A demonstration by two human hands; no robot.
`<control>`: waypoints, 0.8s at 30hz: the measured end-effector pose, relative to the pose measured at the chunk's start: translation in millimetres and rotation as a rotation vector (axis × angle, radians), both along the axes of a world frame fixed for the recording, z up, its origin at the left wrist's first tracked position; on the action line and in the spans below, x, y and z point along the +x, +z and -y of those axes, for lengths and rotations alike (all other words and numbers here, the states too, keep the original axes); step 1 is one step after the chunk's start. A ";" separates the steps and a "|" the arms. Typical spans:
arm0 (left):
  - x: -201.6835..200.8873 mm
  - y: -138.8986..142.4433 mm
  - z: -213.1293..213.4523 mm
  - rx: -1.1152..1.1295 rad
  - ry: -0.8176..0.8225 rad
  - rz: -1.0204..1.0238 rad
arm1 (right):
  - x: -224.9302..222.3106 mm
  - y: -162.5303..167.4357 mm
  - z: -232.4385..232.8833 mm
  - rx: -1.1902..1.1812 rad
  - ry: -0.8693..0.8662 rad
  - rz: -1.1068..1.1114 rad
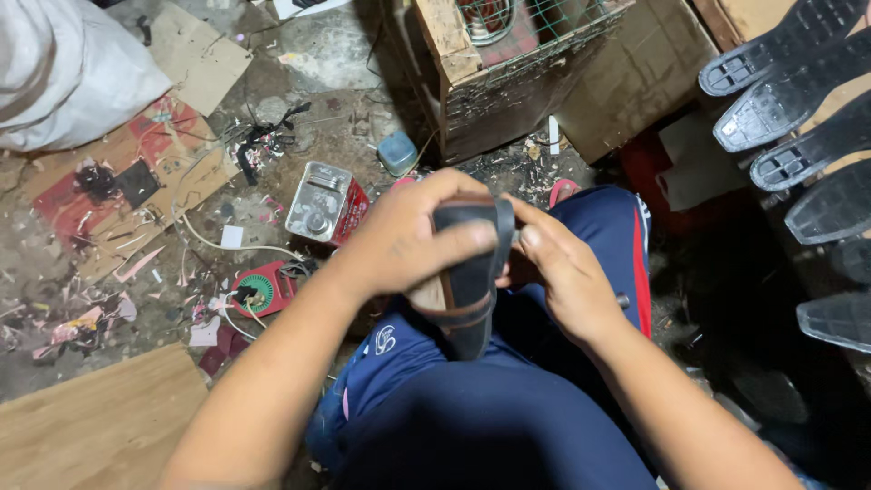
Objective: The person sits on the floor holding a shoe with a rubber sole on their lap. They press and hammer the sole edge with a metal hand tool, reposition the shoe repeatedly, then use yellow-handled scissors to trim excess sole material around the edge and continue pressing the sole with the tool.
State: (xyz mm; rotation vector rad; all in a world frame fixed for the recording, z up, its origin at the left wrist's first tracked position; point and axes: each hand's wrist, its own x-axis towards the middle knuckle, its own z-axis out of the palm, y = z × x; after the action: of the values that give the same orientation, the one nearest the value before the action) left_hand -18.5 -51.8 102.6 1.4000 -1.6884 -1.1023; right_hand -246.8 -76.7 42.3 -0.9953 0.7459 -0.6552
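Note:
A dark sandal (pixel 467 277) with a black strap and tan sole edge is held over my lap, in front of my blue trousers (pixel 472 408). My left hand (pixel 408 240) wraps around its upper part, fingers across the strap. From the right side, my right hand (pixel 562 272) grips the same sandal with its thumb pressed near the strap. A thin metal tool tip (pixel 622 299) pokes out past my right hand; how it is held is hidden.
Several black shoe soles (pixel 798 100) lie in a row at the right. A wooden crate with wire mesh (pixel 494 63) stands ahead. A red-and-silver can (pixel 325 204), a red round device (pixel 261 289), cables, cardboard and scraps litter the floor at left. A white sack (pixel 63 73) lies top left.

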 end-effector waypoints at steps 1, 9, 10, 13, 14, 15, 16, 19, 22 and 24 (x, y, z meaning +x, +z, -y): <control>2.1 -9.9 7.0 0.018 0.023 -0.041 | 4.0 -2.5 1.9 0.012 -0.009 -0.006; 7.5 -46.9 26.8 -0.014 0.110 0.014 | 29.4 -9.9 24.3 -0.248 -0.073 -0.598; 7.7 -48.5 26.3 -0.007 0.129 0.046 | 30.2 -11.1 21.4 -0.383 -0.073 -0.566; 8.7 -54.8 25.5 -0.024 0.164 0.096 | 28.3 -16.9 8.3 -0.704 -0.047 -0.487; 8.8 -57.6 26.1 -0.039 0.173 0.104 | 26.7 -19.5 4.7 -0.760 -0.019 -0.479; 9.5 -60.3 27.9 -0.022 0.174 0.092 | 24.9 -22.3 2.4 -0.815 0.010 -0.473; 10.3 -62.8 30.3 -0.003 0.177 0.079 | 22.7 -24.9 1.6 -0.801 0.037 -0.437; 12.2 -64.1 34.5 0.051 0.206 0.038 | 16.2 -30.1 3.6 -0.630 0.130 -0.402; 13.6 -48.3 29.2 0.086 0.136 -0.083 | 8.1 -25.1 3.5 -0.281 0.215 -0.405; 11.6 -26.5 22.7 0.088 0.082 -0.119 | 1.2 -14.1 -1.4 -0.222 0.214 -0.253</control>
State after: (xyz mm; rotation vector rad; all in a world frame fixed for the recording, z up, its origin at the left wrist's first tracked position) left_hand -6.9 -74.5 76.1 1.4164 -1.5022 -1.2019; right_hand -245.6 -75.2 28.3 -1.3595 0.7841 -0.4361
